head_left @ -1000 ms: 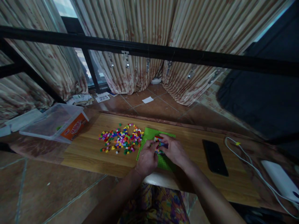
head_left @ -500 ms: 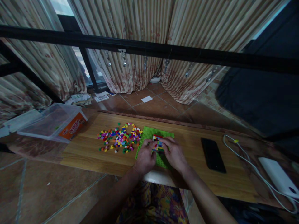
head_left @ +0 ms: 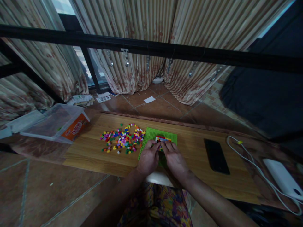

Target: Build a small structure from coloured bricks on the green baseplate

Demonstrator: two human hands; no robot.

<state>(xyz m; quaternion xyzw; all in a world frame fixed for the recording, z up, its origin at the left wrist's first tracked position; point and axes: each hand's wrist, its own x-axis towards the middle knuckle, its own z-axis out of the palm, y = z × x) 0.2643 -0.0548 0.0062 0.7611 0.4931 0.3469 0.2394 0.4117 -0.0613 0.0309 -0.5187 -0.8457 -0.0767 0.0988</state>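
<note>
A small structure of coloured toy building bricks (head_left: pixel 163 138), with red, white, blue and yellow showing along its far edge, is on the green studded baseplate (head_left: pixel 151 132). My left hand (head_left: pixel 148 159) has its fingers closed at the structure's near left side. From the right, my right hand (head_left: pixel 176 160) bends its fingers over the near right side, and the fingertips of both hands almost meet. The hands cover the near part of the structure. Left of the baseplate lies a scattered pile of small multicoloured bricks (head_left: pixel 125 138).
On the wooden board (head_left: pixel 92 160), a black phone (head_left: pixel 216 156) lies to the right. Farther right are a white cable (head_left: pixel 248 157) and a white power bank (head_left: pixel 282 178). A clear plastic box (head_left: pixel 52 123) with an orange label stands at the left. A black rail (head_left: pixel 151 47) crosses beyond.
My right hand's fingers have curled closer toward my left fingertips and nearer to me. More of the brick structure's far edge now shows. The view has shifted slightly.
</note>
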